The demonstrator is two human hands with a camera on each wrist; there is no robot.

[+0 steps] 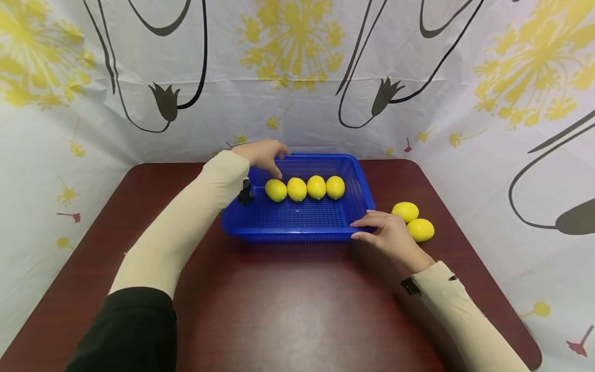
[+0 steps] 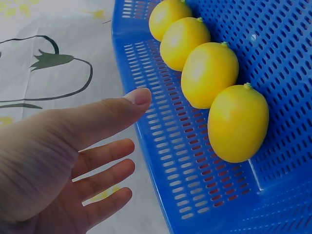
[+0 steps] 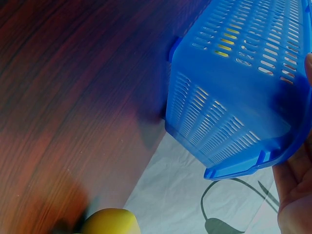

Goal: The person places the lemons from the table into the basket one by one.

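Note:
A blue plastic basket [image 1: 293, 231] with slotted walls stands on the table. In it, four lemons would be counted as several: a row of yellow lemons [image 1: 297, 189] lies across its middle. My left hand [image 1: 264, 155] is at the far left rim, and in the left wrist view its thumb [image 2: 122, 109] overlaps the rim while the other fingers spread apart outside the wall. My right hand [image 1: 388, 232] grips the near right corner of the basket between thumb and fingers. The right wrist view shows the rim of the basket [image 3: 229, 117] in that hand, partly cut off.
Two more lemons [image 1: 420, 230] lie on the dark red wooden table [image 1: 297, 310], right of the basket beside my right hand. A white cloth [image 1: 297, 119] with yellow flower prints hangs behind and at the sides. A small black object [image 1: 245, 192] shows at my left wrist.

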